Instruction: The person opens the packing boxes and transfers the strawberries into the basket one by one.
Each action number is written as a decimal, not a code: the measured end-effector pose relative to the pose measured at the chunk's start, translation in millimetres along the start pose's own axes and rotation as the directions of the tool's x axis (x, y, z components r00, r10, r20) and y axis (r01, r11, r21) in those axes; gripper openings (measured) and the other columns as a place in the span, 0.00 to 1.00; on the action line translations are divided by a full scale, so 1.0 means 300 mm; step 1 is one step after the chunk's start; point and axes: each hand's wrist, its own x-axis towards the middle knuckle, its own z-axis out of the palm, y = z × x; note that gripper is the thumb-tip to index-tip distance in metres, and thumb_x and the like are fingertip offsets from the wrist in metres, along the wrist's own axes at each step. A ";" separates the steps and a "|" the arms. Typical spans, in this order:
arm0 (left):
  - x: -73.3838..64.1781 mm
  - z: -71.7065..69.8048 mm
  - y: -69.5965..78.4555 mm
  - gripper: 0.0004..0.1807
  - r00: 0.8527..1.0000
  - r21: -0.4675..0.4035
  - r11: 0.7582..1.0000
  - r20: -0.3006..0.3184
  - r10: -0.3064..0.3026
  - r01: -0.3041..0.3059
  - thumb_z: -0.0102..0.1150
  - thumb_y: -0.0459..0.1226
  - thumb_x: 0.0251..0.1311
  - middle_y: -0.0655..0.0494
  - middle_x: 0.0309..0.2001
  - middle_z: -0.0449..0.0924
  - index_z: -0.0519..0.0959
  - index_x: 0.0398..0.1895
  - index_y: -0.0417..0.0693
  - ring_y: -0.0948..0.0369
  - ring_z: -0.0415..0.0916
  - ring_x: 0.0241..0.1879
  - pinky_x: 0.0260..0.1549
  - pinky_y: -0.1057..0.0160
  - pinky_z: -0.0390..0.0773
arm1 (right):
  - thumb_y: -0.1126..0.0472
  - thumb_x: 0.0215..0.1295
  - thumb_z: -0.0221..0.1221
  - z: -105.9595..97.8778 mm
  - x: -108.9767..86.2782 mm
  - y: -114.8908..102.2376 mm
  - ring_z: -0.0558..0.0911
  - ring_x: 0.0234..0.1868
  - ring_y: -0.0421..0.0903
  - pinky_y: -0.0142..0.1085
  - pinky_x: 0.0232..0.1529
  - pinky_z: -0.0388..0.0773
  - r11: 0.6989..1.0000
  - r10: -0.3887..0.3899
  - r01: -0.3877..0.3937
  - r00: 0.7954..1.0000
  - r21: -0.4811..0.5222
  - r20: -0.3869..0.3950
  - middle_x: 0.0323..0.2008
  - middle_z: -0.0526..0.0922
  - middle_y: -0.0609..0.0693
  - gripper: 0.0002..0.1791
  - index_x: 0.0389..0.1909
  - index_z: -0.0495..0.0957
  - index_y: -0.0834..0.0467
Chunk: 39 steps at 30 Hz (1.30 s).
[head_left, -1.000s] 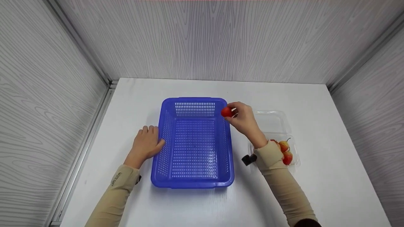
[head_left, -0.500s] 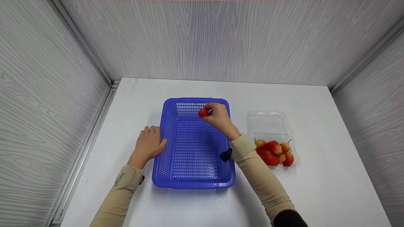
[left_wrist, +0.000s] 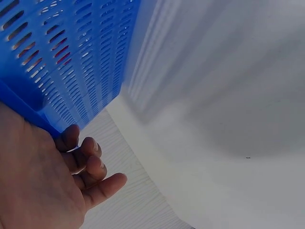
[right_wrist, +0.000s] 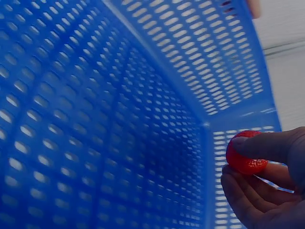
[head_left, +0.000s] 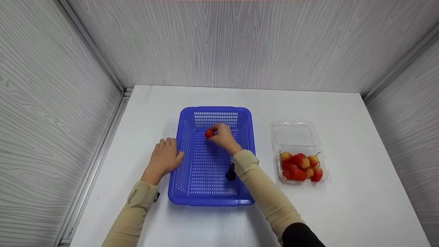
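In the head view, a blue perforated plastic basket point(head_left: 214, 202) stands on the white table. My left hand point(head_left: 164, 156) holds its left rim, thumb over the edge. In the left wrist view, the left hand's fingers point(left_wrist: 93, 167) lie loosely bent outside the basket wall point(left_wrist: 90, 52). My right hand point(head_left: 223, 137) is over the inside of the basket, toward its far end, and pinches a red speckled strawberry point(right_wrist: 245, 155) between thumb and fingers. The thumb covers part of the fruit in the right wrist view.
Right of the basket, an unfolded clear plastic clamshell box point(head_left: 324, 175) holds several red and red-yellow fruits point(head_left: 298, 164), some with stems. Its lid point(head_left: 295, 133) lies back behind it. Pale wood-grain walls point(head_left: 219, 44) enclose the table's back and sides.
The right hand has carried the strawberry leftward from the basket's right rim and lowered it inside. The clamshell box has come fully into view. The left hand stays on the rim.
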 end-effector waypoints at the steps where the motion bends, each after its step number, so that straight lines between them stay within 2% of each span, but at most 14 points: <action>1: 0.001 0.001 0.000 0.23 1.000 0.000 1.000 0.001 0.003 -0.003 0.46 0.43 0.64 0.38 0.39 0.68 0.67 0.48 0.28 0.44 0.64 0.39 0.43 0.44 0.66 | 0.72 0.48 0.70 0.011 0.002 0.004 0.83 0.41 0.53 0.40 0.45 0.79 1.000 0.011 -0.011 1.000 0.000 0.004 0.39 0.85 0.60 0.16 0.41 0.84 0.69; 10: 0.010 0.002 -0.002 0.25 1.000 -0.014 1.000 0.010 0.004 -0.004 0.47 0.44 0.64 0.36 0.41 0.69 0.67 0.50 0.27 0.43 0.65 0.40 0.43 0.44 0.66 | 0.71 0.52 0.69 0.060 0.008 0.029 0.82 0.47 0.55 0.42 0.50 0.78 0.998 0.056 -0.055 0.997 -0.003 0.060 0.45 0.83 0.62 0.20 0.48 0.80 0.69; 18: 0.014 0.000 -0.009 0.25 1.000 -0.021 1.000 0.019 -0.003 0.004 0.47 0.44 0.64 0.37 0.41 0.69 0.67 0.51 0.27 0.43 0.65 0.41 0.44 0.43 0.66 | 0.71 0.53 0.69 0.083 0.007 0.040 0.81 0.49 0.55 0.43 0.52 0.76 0.998 0.058 -0.057 0.994 -0.020 0.089 0.46 0.82 0.62 0.20 0.48 0.78 0.69; 25: 0.008 0.000 -0.012 0.28 0.998 -0.038 0.999 0.056 -0.029 0.031 0.45 0.45 0.64 0.35 0.44 0.69 0.65 0.55 0.27 0.42 0.65 0.44 0.46 0.43 0.66 | 0.72 0.51 0.69 0.095 0.004 0.037 0.81 0.48 0.55 0.43 0.52 0.77 0.998 0.062 -0.060 0.993 -0.025 0.096 0.45 0.82 0.62 0.20 0.47 0.77 0.68; 33: 0.004 0.013 -0.012 0.24 1.000 -0.037 0.999 0.022 -0.013 0.014 0.47 0.43 0.64 0.37 0.40 0.70 0.67 0.51 0.28 0.43 0.65 0.39 0.42 0.44 0.67 | 0.71 0.47 0.71 0.098 0.003 0.038 0.80 0.50 0.55 0.42 0.53 0.75 0.998 0.066 -0.064 0.995 -0.023 0.071 0.48 0.80 0.63 0.27 0.51 0.76 0.69; 39: 0.006 0.018 -0.016 0.26 1.000 -0.045 0.999 0.014 -0.008 0.009 0.48 0.43 0.63 0.36 0.41 0.70 0.66 0.52 0.27 0.43 0.65 0.41 0.43 0.43 0.66 | 0.73 0.52 0.68 0.099 0.007 0.035 0.80 0.49 0.55 0.43 0.52 0.76 0.998 0.066 -0.064 0.994 -0.022 0.091 0.47 0.82 0.62 0.22 0.50 0.78 0.69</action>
